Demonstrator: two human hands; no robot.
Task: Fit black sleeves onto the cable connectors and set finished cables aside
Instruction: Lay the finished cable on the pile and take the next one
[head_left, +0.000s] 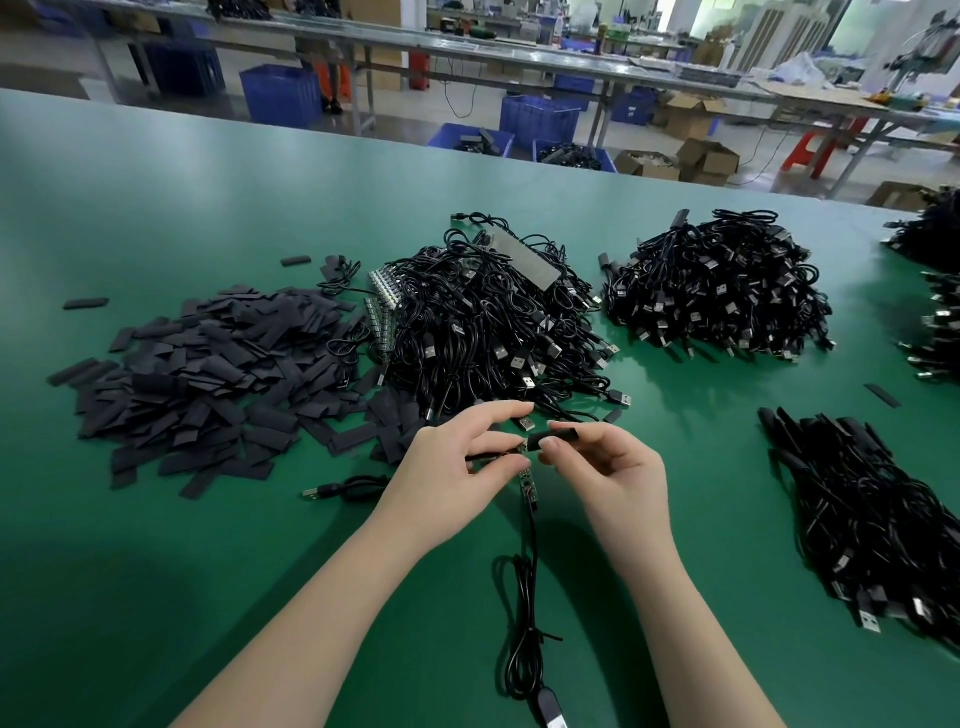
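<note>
Above the green table (208, 519), the left hand (447, 483) pinches a small circuit-board connector (527, 480) on a black cable (522, 597); the right hand (618, 478) pinches a black tubular sleeve (563, 432) beside it.

Head view, downward (close) over hands (524, 467)

So the green table (208, 218) is carrying a lot: a heap of flat black sleeves (208, 374) is sitting on the left, with two big tangled cable piles (493, 322) (722, 291) lying mid-table. Another cable bunch (883, 519) is lying on the right, and one loose coiled cable (348, 487) is resting near the sleeves.
</note>
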